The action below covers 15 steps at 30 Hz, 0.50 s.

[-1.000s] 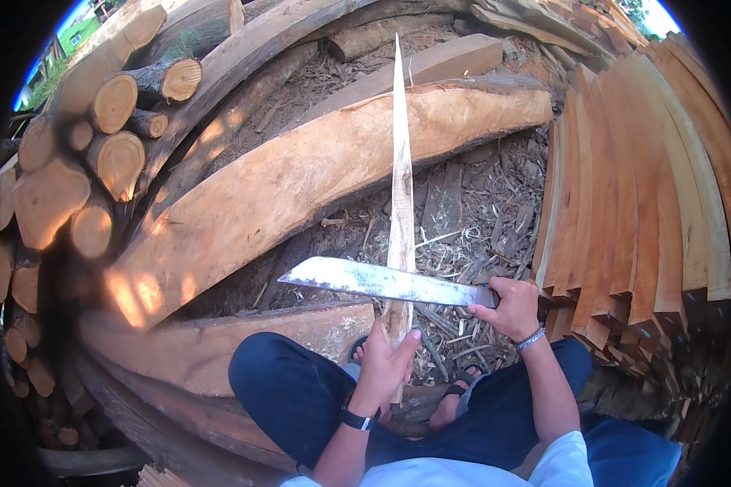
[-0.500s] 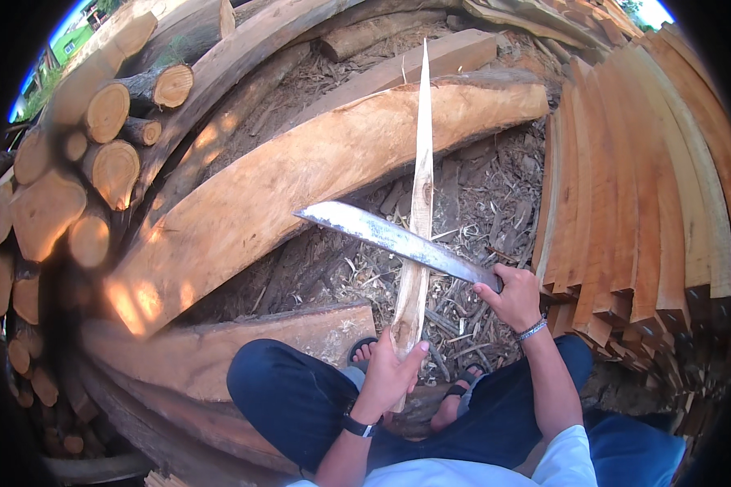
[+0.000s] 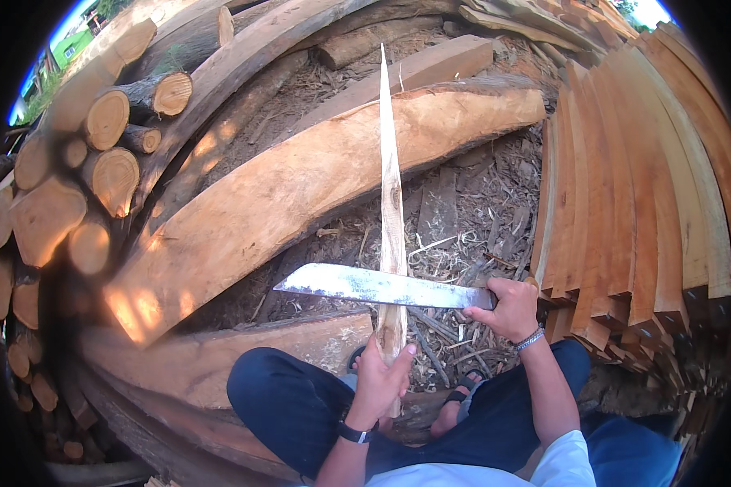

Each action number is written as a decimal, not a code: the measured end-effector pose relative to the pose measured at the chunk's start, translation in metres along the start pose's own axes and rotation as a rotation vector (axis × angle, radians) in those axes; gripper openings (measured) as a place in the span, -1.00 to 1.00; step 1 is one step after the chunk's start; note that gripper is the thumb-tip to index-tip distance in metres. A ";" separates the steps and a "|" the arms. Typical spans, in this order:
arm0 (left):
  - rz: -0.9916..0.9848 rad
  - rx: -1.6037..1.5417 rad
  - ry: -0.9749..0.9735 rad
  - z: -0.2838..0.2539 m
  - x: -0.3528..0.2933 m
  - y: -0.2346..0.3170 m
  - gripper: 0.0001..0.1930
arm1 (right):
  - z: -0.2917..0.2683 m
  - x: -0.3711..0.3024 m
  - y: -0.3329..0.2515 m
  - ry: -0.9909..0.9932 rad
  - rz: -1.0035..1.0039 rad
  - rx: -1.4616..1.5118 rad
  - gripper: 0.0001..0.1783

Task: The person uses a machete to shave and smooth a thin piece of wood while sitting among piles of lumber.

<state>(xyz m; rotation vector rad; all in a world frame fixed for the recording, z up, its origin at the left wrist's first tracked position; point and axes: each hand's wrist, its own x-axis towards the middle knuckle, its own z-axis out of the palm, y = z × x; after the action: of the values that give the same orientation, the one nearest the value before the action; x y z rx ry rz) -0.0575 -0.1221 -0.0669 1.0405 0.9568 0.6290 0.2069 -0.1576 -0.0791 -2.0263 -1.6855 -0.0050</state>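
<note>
My left hand (image 3: pixel 383 375) is wrapped round the lower end of a long pale wooden stake (image 3: pixel 391 203), which tapers to a sharp tip at its far end. In my right hand (image 3: pixel 508 308) is the handle of a machete (image 3: pixel 365 283), my fingers closed round it. The broad worn blade lies crosswise over the stake, a little above my left hand, its slanted tip pointing left. Whether the blade touches the wood I cannot tell. Most of the handle is hidden by my right hand.
A thick sawn slab (image 3: pixel 300 174) lies beyond the blade, with another board (image 3: pixel 252 357) by my left knee. Cut logs (image 3: pixel 110 122) are stacked at left. Stacked planks (image 3: pixel 625 178) rise at right. Wood shavings (image 3: pixel 455 260) litter the ground between my feet.
The stake has swung left at its tip and stands more upright. The machete has come lower along it, nearer my left hand, and now lies more level.
</note>
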 end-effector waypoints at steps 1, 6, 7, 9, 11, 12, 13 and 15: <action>-0.013 0.000 -0.008 0.000 -0.001 -0.004 -0.65 | -0.006 0.005 -0.002 -0.022 0.033 -0.009 -0.28; -0.024 0.030 -0.066 0.000 -0.001 -0.007 -0.60 | 0.004 0.004 0.011 0.032 0.084 0.012 -0.26; -0.023 0.016 -0.066 -0.001 -0.001 -0.003 -0.59 | 0.003 -0.002 0.012 0.020 0.051 0.017 -0.26; -0.015 0.008 -0.066 -0.001 -0.001 -0.003 -0.59 | 0.000 -0.004 0.012 0.026 0.030 0.014 -0.25; -0.001 0.019 -0.065 -0.003 -0.001 -0.008 -0.58 | -0.003 0.005 0.010 0.024 0.027 -0.013 -0.25; 0.005 0.023 -0.054 -0.002 -0.001 -0.007 -0.58 | -0.003 0.007 0.009 0.024 0.027 -0.028 -0.25; 0.011 0.026 -0.043 -0.003 0.000 -0.005 -0.58 | -0.001 0.005 0.006 0.031 0.036 -0.008 -0.25; 0.020 0.025 -0.020 -0.004 0.000 -0.004 -0.59 | 0.000 -0.002 0.003 0.028 0.035 0.004 -0.26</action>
<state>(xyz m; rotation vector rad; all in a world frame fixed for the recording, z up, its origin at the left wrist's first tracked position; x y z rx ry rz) -0.0610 -0.1226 -0.0714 1.0783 0.9395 0.6235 0.2095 -0.1595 -0.0812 -2.0438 -1.6317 -0.0179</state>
